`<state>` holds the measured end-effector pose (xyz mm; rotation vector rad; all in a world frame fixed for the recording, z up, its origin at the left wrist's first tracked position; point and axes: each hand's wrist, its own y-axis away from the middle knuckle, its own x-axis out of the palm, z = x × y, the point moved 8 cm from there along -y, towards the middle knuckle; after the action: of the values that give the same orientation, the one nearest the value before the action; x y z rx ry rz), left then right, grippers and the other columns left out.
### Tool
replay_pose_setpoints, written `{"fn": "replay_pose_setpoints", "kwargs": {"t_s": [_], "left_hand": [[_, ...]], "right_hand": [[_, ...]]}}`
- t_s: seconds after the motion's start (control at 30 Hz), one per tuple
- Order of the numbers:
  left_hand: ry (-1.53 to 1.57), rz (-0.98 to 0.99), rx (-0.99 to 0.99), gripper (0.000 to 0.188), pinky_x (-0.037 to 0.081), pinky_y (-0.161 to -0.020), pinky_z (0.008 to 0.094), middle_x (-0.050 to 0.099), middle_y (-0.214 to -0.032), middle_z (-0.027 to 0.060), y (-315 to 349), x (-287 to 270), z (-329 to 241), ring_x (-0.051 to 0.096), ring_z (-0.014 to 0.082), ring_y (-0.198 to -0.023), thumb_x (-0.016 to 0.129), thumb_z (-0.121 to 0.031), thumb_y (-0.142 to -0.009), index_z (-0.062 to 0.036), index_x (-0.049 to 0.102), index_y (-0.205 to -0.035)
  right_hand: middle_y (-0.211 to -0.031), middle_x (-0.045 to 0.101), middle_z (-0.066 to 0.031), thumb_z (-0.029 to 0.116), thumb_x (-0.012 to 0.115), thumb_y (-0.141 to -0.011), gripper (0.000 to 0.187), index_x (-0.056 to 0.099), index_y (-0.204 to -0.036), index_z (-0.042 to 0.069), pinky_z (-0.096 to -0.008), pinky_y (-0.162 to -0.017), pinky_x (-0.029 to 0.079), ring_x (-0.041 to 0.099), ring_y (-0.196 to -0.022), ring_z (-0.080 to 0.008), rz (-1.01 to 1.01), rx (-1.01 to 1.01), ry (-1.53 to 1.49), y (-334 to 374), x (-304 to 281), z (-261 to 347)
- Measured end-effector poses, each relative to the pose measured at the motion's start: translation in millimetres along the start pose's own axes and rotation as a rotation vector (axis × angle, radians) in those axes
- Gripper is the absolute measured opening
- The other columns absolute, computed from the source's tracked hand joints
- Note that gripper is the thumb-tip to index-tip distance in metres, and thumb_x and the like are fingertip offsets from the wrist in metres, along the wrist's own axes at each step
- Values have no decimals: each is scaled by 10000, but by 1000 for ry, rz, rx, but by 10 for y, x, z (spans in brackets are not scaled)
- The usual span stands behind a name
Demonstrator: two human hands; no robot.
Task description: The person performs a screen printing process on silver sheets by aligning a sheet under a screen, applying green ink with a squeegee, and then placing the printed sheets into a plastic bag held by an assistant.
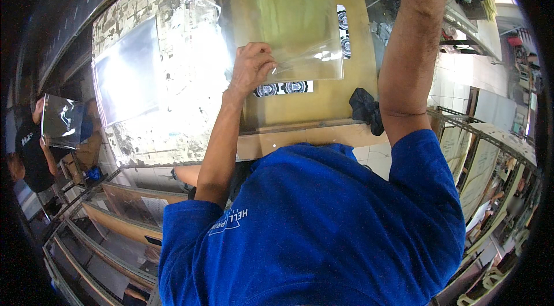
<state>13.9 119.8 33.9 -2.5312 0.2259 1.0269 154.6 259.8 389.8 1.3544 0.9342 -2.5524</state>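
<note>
My left hand is closed, its thumb and fingers pinched at the near edge of a clear plastic sheet. The sheet lies over a yellowish board, and its left part reaches across a white, paint-marked tabletop. Two strips with black-and-white round emblems sit on the board: a near strip just below my left hand, and a right strip partly beside the sheet's right edge. My right arm stretches to the far right; only the base of that hand shows, its fingers cut off by the top edge.
A crumpled black cloth rests at the board's near right corner. Another glossy clear sheet lies on the left of the table. Further left, a person holds a shiny sheet. Metal-framed racks stand at the right and lower left.
</note>
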Motion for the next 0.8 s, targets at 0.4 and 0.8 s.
{"fn": "replay_pose_setpoints", "kwargs": {"t_s": [0.4,0.8], "left_hand": [[-192,75,-40,295,308,-1131,527,508,-1492,95,-40,-114,-237,406,342,-1412,838,-256,-729,-103,735,-960],[-325,92,-125,581,257,-1145,600,437,-1539,98,55,177,7,329,366,-1449,766,-387,-817,-190,633,-1348]], "right_hand": [[-544,599,-72,329,760,-799,339,729,-698,6,-333,-515,421,537,-498,-165,-114,-216,-18,193,-72,133],[-562,625,-89,322,774,-804,338,737,-718,-3,-326,-517,438,563,-506,-167,-57,-154,-106,143,-43,66]]}}
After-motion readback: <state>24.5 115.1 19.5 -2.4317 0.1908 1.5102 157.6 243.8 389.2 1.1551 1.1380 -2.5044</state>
